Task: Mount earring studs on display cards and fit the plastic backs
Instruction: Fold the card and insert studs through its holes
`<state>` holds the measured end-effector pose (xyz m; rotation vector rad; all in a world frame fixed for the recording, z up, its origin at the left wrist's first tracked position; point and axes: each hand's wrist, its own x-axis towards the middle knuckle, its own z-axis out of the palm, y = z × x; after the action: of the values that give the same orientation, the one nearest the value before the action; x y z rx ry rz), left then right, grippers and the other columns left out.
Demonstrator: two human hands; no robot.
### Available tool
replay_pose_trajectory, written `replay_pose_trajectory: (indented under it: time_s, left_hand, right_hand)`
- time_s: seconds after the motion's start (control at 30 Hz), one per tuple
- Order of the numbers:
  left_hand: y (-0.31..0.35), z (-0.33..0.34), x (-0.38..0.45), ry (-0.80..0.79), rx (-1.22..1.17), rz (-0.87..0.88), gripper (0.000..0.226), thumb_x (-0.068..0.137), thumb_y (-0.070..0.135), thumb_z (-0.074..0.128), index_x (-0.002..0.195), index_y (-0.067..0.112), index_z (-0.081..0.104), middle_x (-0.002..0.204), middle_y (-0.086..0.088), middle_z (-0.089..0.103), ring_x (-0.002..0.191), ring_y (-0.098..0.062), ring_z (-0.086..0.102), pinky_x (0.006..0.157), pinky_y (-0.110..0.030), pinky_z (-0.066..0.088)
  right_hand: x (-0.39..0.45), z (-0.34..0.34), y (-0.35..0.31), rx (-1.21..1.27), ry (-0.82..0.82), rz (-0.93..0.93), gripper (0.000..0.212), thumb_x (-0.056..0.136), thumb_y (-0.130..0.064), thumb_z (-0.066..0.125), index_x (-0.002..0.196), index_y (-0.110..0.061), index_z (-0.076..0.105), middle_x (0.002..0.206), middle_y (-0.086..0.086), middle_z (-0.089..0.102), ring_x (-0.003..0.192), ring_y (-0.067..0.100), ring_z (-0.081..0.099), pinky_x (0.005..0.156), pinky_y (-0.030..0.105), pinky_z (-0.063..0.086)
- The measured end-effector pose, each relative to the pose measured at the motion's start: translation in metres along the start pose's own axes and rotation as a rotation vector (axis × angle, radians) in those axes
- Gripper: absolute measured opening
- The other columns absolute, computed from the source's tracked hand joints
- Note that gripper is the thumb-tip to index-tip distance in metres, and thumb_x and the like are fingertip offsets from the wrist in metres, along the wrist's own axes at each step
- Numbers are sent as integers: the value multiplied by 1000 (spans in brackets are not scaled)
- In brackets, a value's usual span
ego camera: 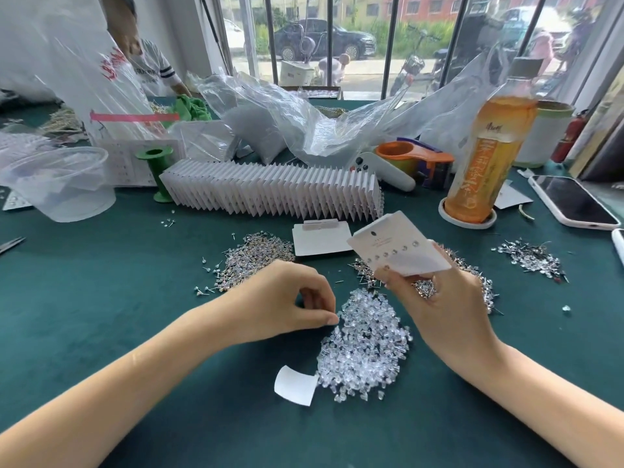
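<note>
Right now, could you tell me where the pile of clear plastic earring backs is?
In the head view, the pile of clear plastic earring backs lies on the green table at centre, between the left hand and right hand.

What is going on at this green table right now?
A person is mounting earrings. Their right hand holds up a white display card with a row of studs already in it. Their left hand pinches at the edge of the heap of clear plastic backs. A long row of finished white cards stands behind.

Bare forearms, no sleeves, no jewellery
</note>
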<state>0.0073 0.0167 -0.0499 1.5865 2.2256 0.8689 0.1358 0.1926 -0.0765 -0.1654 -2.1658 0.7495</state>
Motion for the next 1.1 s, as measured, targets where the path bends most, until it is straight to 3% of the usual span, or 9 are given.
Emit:
replay_pose_trajectory:
  time_s: [0.17,0.3,0.43,0.5,0.53,0.63,0.73,0.9,1.1]
  left_hand:
    - [1,6,0,18,54,12,6,79,27,76,79,23,70,75,11,63,68,0,57,64,-7,40]
    - [0,1,1,4,26,-18,5,81,19,73,80,23,71,73,14,65,67,2,57,64,-5,38]
    - [-4,-11,4,168,-185,-167,6,83,14,70,79,18,70,63,14,63,56,6,51,56,-6,37]
    - [-2,-18,5,266,-332,-219,3,83,14,70,81,16,70,67,12,66,61,2,56,61,-10,42]
    - [2,-21,5,283,-429,-226,1,82,16,70,81,15,71,70,9,68,65,0,58,64,-10,44]
    - [14,-23,1,181,-591,-170,10,76,23,70,81,15,71,75,6,70,71,-2,61,68,-11,46]
    - [23,-13,-3,68,-471,-100,1,81,16,72,82,17,71,77,3,70,71,-4,61,69,-17,49]
    - [21,-5,-5,99,-289,-55,6,82,15,72,80,21,71,79,5,69,71,-8,61,68,-25,51]
    - [22,-4,-5,76,-259,-66,6,82,16,73,80,21,71,80,2,69,70,-14,63,67,-26,51]
  right_hand:
    - [-1,0,-1,-67,23,-111,31,82,-32,67,102,-7,68,89,0,74,64,12,65,53,30,48]
    - [-3,-1,-3,-54,30,-116,34,82,-33,66,103,-7,64,87,2,74,59,17,67,55,31,47]
    - [-2,-1,-6,-159,69,-356,27,82,-30,68,100,-16,54,76,0,73,55,8,60,53,19,43]
    - [-3,-1,-5,-134,3,-508,9,85,-20,65,92,-14,61,73,0,72,58,8,62,53,16,45]
    - [-4,-1,-4,-127,-44,-564,1,83,-10,67,85,-10,67,72,1,71,61,11,64,53,19,50]
    - [-4,0,-4,-208,-114,-681,15,80,3,67,69,-7,69,72,0,70,74,15,69,57,27,55]
    - [-4,-1,-5,-293,-150,-762,19,83,-1,65,67,-11,67,76,-4,71,80,12,69,62,27,56]
    - [-5,0,-10,-366,-180,-846,20,83,-3,67,66,-13,67,71,-3,69,73,15,69,63,28,56]
    - [-5,-1,-13,-389,-202,-847,21,87,-5,63,69,-14,68,69,-3,68,69,16,68,61,28,56]
